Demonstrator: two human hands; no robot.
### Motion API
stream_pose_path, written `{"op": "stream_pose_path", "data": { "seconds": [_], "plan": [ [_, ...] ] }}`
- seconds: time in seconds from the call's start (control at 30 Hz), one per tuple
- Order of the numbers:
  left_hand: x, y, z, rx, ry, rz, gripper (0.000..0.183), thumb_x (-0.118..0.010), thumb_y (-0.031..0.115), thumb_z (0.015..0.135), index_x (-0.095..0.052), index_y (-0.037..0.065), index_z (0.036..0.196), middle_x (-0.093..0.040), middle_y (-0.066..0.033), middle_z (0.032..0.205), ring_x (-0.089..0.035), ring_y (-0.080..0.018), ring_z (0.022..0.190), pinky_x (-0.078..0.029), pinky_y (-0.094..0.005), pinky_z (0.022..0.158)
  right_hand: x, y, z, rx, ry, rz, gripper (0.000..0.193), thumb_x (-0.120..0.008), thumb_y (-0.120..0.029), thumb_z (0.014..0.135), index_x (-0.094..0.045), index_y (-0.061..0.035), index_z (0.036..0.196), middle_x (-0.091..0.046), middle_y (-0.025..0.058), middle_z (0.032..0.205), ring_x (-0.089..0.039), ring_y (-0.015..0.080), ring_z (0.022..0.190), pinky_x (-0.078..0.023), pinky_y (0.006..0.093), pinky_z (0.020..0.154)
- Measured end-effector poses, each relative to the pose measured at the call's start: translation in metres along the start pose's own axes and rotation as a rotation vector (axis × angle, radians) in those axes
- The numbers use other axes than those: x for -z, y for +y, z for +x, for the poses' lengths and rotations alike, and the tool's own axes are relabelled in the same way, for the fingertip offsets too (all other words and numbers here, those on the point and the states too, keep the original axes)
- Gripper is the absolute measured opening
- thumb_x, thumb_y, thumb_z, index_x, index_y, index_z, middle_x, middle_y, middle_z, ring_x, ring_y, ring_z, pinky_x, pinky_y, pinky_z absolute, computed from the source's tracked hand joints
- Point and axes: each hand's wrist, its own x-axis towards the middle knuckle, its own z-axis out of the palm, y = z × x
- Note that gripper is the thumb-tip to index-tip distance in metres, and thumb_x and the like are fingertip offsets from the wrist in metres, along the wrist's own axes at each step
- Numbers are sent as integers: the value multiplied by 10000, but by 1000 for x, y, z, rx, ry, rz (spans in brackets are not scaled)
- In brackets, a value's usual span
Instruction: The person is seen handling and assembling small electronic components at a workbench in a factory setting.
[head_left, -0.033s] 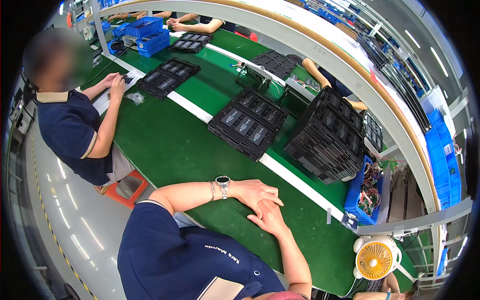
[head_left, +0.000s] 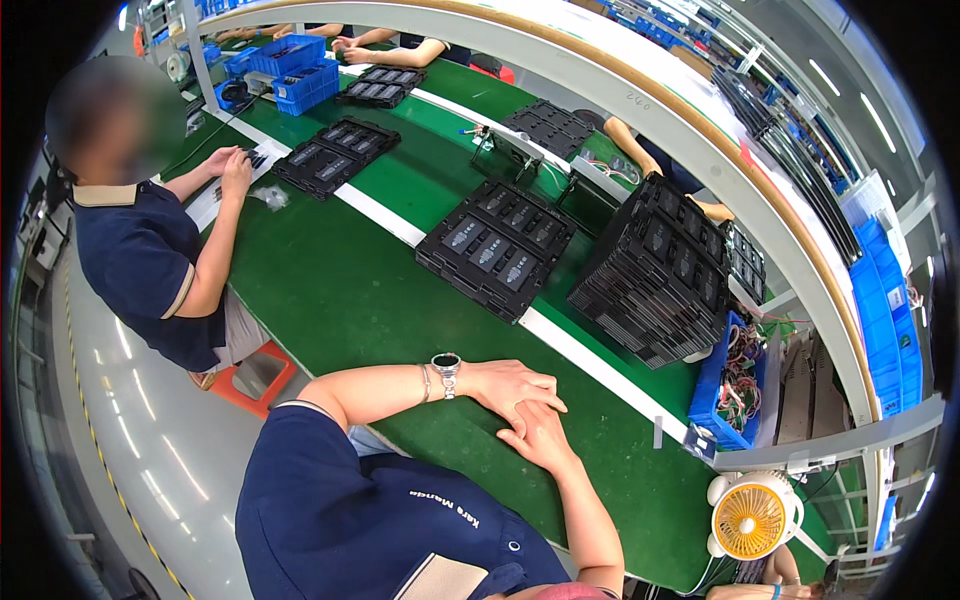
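My left hand (head_left: 497, 386), with a metal watch (head_left: 446, 373) and a thin bracelet at its wrist, lies on the green tabletop (head_left: 440, 440). Its loosely bent fingers rest against my right hand (head_left: 541, 436), and the two overlap. The right thumb sticks out to the side, while some of the right fingers are hidden by the left. Neither hand appears to hold an object. Beyond them, the nearest item is a black tray (head_left: 497, 247) with grey parts in its pockets, apart from both hands.
A tall stack of black trays (head_left: 652, 270) stands at the right, near a blue bin (head_left: 724, 400) of wires. A small white-and-yellow fan (head_left: 748, 520) is at lower right. To the left a co-worker (head_left: 150, 270) handles small parts beside another tray (head_left: 338, 156). A shelf frame arches overhead.
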Motion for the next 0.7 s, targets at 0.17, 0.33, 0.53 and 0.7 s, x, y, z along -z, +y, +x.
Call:
{"op": "stream_pose_path", "data": {
  "seconds": [0.17, 0.33, 0.53, 0.7],
  "plan": [
    [-4, 1, 5, 46, 17, -10, 555, -605, 485, 929, -550, 166, 1380, -587, -77, 1101, -666, -302, 936, -522, -429, 773, -2, 6, -5, -2, 10, 64, 358, -727, -270, 871, -645, 17, 1069, -643, 211, 1058, -604, 393, 1049, -494, 483, 904],
    [-9, -1, 6, 83, 47, -57, 399, -534, 415, 984, -642, 142, 1254, -655, -82, 1073, -675, -304, 938, -529, -424, 774, -3, -3, 2, -136, -81, 55, 376, -683, -244, 911, -632, 34, 1159, -644, 225, 1151, -605, 415, 1088, -496, 491, 938],
    [-1, 4, 20, 226, -36, -92, 359, -552, 398, 966, -726, 113, 1097, -727, -81, 950, -692, -298, 874, -527, -411, 759, -5, -10, 3, -99, -33, -81, 420, -698, -225, 898, -604, 38, 1213, -624, 271, 1149, -606, 436, 1084, -503, 500, 922],
    [-5, -15, 28, 293, -135, -131, 379, -574, 433, 957, -735, 116, 1088, -734, -67, 867, -690, -278, 803, -519, -391, 738, -5, -15, 7, -33, -26, -160, 430, -707, -198, 880, -615, -21, 1261, -601, 251, 1160, -598, 422, 1094, -504, 506, 909]
  ]
}}
